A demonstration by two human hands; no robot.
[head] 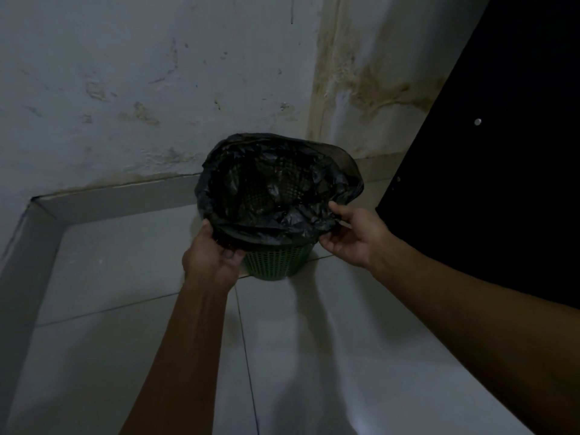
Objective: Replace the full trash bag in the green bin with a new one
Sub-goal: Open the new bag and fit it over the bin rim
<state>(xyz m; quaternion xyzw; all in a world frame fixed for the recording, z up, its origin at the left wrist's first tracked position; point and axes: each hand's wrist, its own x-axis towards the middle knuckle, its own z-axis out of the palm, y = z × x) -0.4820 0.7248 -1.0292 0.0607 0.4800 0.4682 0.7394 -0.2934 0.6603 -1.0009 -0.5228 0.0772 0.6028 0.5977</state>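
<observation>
Black trash bag (276,183) lines upright green mesh bin (276,262), folded over rim.

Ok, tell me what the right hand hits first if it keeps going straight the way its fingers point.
The right hand points left along the near rim, its fingers already on the black bag. Going on, it would likely bunch the folded bag edge over the green bin; depth is uncertain.

The black bag (276,186) covers the rim and upper wall of the green bin (276,262). The left hand (216,262) hides its fingertips under the bag's fold. Both forearms are cut off by the near edge.
</observation>
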